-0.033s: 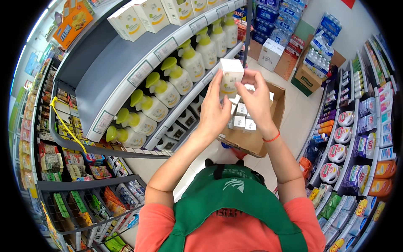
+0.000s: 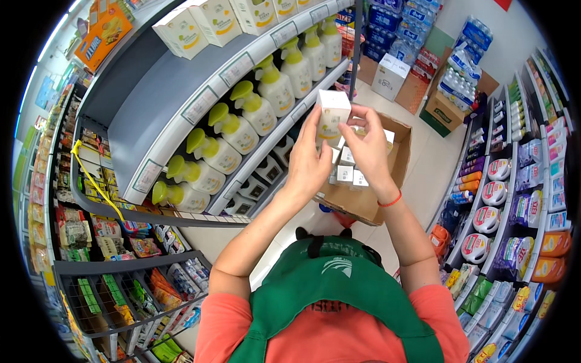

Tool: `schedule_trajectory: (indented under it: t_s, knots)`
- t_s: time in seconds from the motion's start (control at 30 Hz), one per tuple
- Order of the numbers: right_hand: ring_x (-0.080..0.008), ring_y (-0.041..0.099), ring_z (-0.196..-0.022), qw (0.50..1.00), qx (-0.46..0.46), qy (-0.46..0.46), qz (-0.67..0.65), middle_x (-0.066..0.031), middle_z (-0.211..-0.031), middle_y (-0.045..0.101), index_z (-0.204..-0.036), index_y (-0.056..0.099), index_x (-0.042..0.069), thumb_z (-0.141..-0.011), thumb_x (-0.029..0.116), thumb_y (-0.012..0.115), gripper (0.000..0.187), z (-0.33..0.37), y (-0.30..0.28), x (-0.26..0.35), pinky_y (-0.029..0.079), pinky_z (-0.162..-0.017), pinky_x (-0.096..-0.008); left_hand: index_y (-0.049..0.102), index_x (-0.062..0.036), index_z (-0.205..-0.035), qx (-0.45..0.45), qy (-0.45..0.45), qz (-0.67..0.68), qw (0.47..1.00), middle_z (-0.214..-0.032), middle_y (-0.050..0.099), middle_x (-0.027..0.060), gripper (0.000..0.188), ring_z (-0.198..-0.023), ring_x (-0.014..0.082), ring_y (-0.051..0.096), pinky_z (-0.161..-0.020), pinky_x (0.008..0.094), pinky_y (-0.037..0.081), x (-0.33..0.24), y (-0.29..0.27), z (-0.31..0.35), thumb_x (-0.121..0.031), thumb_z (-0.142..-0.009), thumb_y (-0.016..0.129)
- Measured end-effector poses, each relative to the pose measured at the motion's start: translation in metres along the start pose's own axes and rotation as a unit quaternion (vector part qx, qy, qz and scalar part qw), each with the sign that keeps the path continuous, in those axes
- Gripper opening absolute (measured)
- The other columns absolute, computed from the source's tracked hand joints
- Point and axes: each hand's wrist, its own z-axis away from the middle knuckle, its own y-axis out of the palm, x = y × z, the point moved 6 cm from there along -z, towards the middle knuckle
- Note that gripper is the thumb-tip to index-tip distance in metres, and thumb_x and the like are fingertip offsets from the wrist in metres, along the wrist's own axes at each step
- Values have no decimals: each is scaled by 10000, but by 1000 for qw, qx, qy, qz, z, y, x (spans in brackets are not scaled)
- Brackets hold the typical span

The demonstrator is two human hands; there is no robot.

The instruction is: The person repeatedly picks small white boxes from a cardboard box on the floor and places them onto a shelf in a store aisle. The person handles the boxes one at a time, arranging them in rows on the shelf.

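A small white carton (image 2: 331, 121) with a yellow and green print is upright between my two hands. My left hand (image 2: 310, 151) grips its left side, fingers up along the edge. On the right side my right hand (image 2: 366, 136) holds it, with the thumb at its front face. Below the hands stands an open brown cardboard box (image 2: 396, 163), with several similar white cartons (image 2: 345, 174) inside it, partly hidden by my hands.
Left of my hands is a shelf (image 2: 163, 91) with white cartons (image 2: 215, 21) on top and pump bottles with green heads (image 2: 239, 133) below. A wire rack (image 2: 91, 330) stands at lower left. Stocked shelves (image 2: 502, 212) line the right; packed water bottles (image 2: 457, 88) stand at the back.
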Motion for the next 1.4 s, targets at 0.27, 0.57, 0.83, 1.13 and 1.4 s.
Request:
schedule_trajectory:
  t_s: [0.27,0.57,0.83,1.13,1.4]
  knots:
    - [-188,647,-990,991,10,132,21,-111,-1156,594,-1157,556,-4,-853,9,691,333,61,-5,-105,577,-782,-307,394,28,-1437,38,-110,11,993,-1336,537,290,596,-1171,422,587,-963,425,491,94,41,45,31,-852,509]
    - [-215,660,-1035,972,40,230,12,-122,-1149,626,-1143,514,-16,-876,-11,663,306,104,1,-184,547,-848,-313,466,26,-1375,51,-175,-25,983,-1192,612,296,543,-1039,424,632,-891,452,501,162,69,78,22,-834,513]
    - [-225,655,-1068,958,59,280,17,-146,-1175,628,-1174,510,-43,-876,-22,658,333,123,13,-233,541,-873,-323,458,30,-1379,92,-218,-135,962,-1266,594,285,542,-1214,399,575,-1012,411,465,188,83,87,39,-838,493]
    - [-274,568,-1239,949,90,302,21,-172,-1315,559,-1377,452,-59,-886,-10,649,531,132,23,-258,521,-975,-334,513,24,-1310,72,-264,-162,948,-1194,634,265,486,-1138,410,599,-986,454,462,227,95,94,17,-824,496]
    - [-303,573,-1235,955,131,260,47,-180,-1389,503,-1430,424,-38,-887,76,692,616,144,30,-274,509,-997,-354,514,50,-1335,33,-153,-255,954,-1278,574,283,491,-1167,423,565,-1020,447,437,236,101,105,3,-846,514]
